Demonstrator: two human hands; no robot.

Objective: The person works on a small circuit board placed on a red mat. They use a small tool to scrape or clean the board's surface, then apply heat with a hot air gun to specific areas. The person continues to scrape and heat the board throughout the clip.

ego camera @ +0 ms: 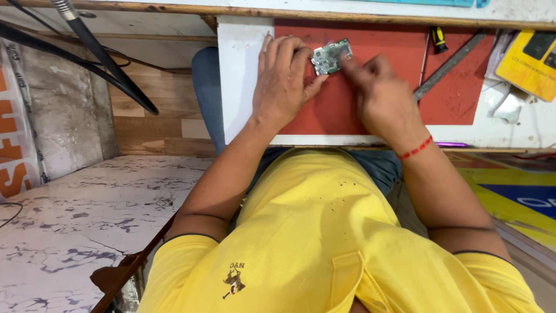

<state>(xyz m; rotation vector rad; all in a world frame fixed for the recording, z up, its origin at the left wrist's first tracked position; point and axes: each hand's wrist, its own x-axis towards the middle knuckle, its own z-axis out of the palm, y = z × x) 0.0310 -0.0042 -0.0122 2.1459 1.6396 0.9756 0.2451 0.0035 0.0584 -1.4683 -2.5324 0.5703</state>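
While both hands grip, left hand (282,81), right hand (379,95), circuit board (330,57) (over red mat (457,87))

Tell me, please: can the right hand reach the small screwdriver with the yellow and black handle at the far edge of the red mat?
Probably yes. The right hand is on the circuit board, and the screwdriver lies just beyond it on the red mat; only bare mat shows between them.

place: repair workshop | signs: red work mat (452,87), circuit board (331,56), screwdriver (439,39), cluttered bench (243,75)
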